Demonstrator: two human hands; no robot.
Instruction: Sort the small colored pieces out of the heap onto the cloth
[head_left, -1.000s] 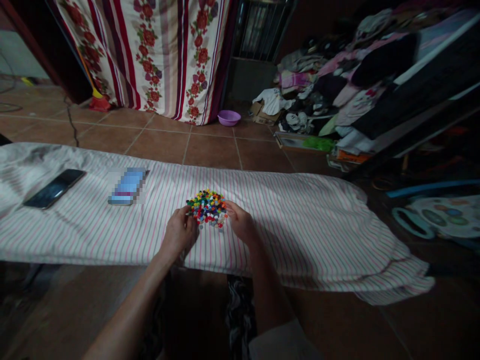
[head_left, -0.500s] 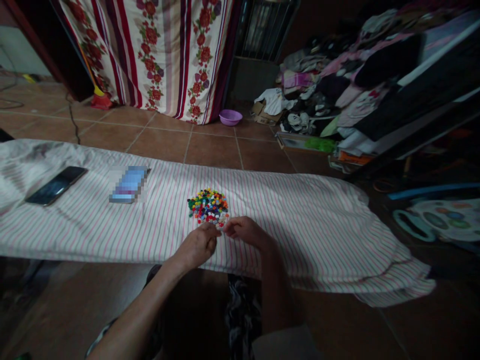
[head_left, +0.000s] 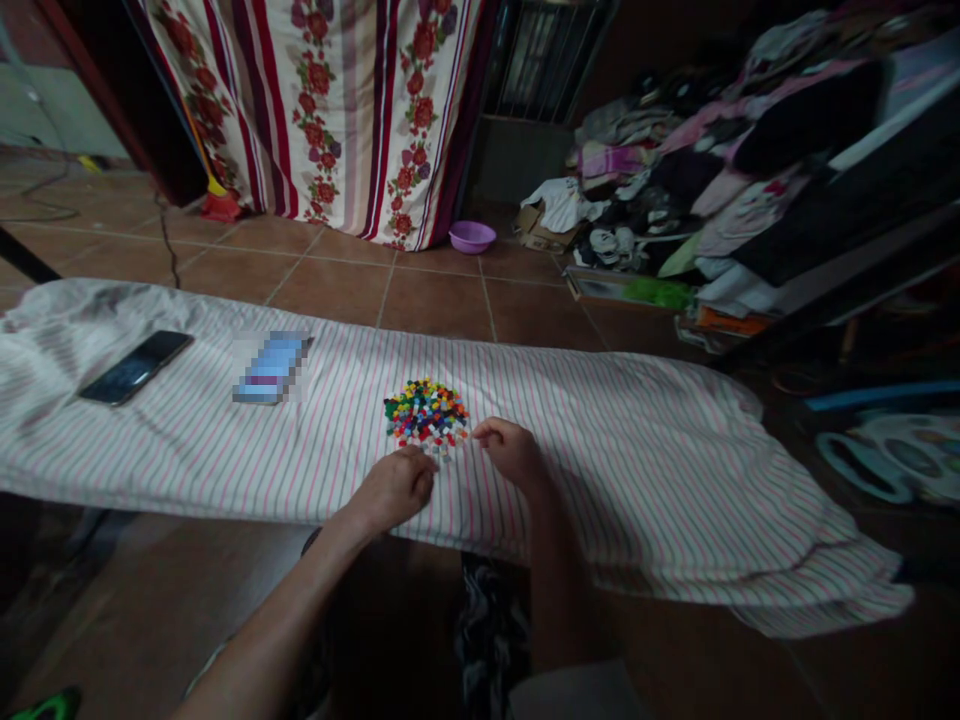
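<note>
My left hand (head_left: 394, 486): curled; can't tell if pinching
My right hand (head_left: 511, 450): same
Tiny many-coloured bits (head_left: 427, 412): heaped nearby, blurry
Blue-screened phone (head_left: 273, 369): blurred, near striped white cloth's (head_left: 637, 450) far edge

small multicoloured pieces (head_left: 426, 412), loosely heaped, some scattered along the near edge, on striped cloth (head_left: 622, 450)

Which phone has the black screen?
The phone farthest left on the striped cloth. The other phone, nearer the colourful pieces, has a blue, blurred-out screen instead.
</note>
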